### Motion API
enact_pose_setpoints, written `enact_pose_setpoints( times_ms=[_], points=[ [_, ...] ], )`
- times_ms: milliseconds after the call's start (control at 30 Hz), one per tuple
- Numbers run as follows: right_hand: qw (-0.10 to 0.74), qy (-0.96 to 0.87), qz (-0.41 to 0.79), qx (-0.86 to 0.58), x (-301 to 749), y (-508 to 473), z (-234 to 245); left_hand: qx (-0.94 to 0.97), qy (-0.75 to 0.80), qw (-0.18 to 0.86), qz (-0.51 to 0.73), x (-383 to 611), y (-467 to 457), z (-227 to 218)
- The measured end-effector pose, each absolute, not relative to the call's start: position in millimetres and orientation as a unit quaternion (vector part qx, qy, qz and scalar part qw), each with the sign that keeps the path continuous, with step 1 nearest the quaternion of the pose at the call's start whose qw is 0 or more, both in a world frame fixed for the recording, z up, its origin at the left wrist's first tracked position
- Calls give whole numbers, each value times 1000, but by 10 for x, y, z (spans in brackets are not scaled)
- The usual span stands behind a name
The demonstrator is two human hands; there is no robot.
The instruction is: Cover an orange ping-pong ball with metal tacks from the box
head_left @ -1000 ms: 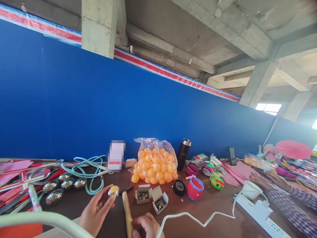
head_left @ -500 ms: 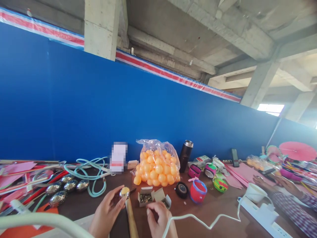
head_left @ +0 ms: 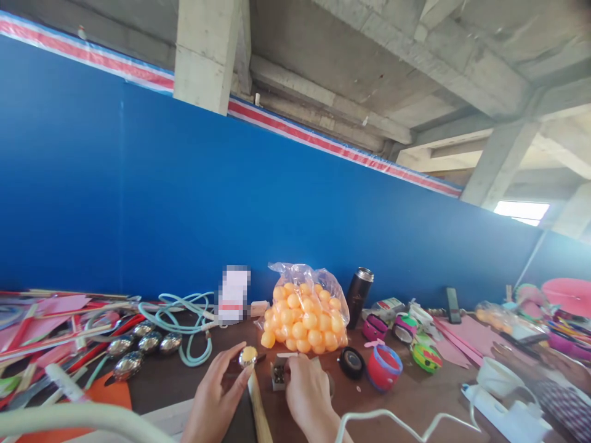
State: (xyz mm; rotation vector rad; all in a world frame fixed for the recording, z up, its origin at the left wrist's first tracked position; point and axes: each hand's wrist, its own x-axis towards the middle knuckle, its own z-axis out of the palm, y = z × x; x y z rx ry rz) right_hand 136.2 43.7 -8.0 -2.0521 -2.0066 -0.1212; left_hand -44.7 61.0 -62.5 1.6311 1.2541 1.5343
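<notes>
My left hand [head_left: 217,394] is closed around a shiny metal ball [head_left: 248,357] with a yellowish top, gripped between thumb and fingers. Just below the ball a wooden handle [head_left: 260,409] slants towards me; its far end is hidden behind the ball. My right hand [head_left: 307,391] is bent over a small white cardboard box [head_left: 278,386] that contains small metal pieces [head_left: 277,372]. Its fingers are curled together at the box, and the fingertips are hidden, so I cannot make out what they hold. A second small box is mostly covered by this hand.
Behind my hands stands a clear bag of orange balls [head_left: 307,314], with a black flask [head_left: 360,296] beside it. Several shiny metal balls [head_left: 127,366] lie left. A red-blue cup [head_left: 384,367], a power strip [head_left: 508,412] and a co-worker's sleeve [head_left: 561,391] are right.
My right hand has moved forward from in front of the small boxes to over them. My left hand still holds the metal ball. The view has turned slightly left.
</notes>
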Motion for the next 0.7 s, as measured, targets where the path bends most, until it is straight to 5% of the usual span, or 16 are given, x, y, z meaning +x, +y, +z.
enact_pose_setpoints(
  times_ms=[433,700],
  points=[
    [187,-682,-36,-706,1400,389,-166,601,465,322,565,-438,591,-578],
    [397,-655,144,-627,1365,431,-234,564,429,422,566,-430,605,-592]
  ],
)
